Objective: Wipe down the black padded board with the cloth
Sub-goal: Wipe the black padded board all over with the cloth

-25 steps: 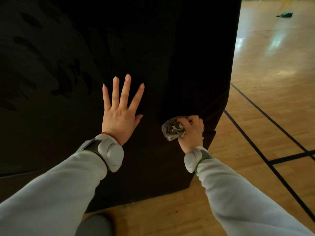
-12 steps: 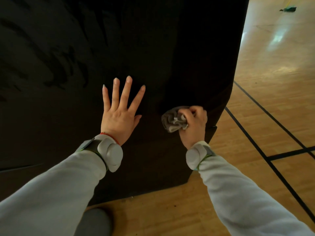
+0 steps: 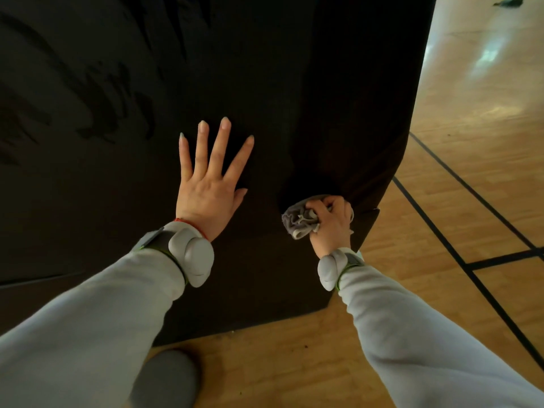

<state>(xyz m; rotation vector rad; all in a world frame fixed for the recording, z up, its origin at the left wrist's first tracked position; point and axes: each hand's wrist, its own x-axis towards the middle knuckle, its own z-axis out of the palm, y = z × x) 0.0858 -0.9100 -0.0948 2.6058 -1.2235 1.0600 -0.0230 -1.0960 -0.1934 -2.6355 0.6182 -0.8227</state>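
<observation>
Black padded board [image 3: 88, 187] is standing upright on the floor, filling the left and centre of the view. Darker streaks are showing on its upper left, probably damp wipe marks. Left hand [image 3: 206, 195] is lying flat on the face with fingers straight and spread, holding nothing; it looks to be bracing the board. Just right of it, the grey cloth [image 3: 297, 220] is sitting bunched in a wad against the board's lower right, near the edge. Right hand [image 3: 331, 222] is gripping that wad, fingers curled round it, pressing it onto the surface. The cover is puckering around the cloth, so I'm reading the padding as soft and giving. The board is likely bulky and could slide on the wooden floor [image 3: 471, 142] under a hard push. The cloth is light and limp, so it's best taken as a wad in the palm.
</observation>
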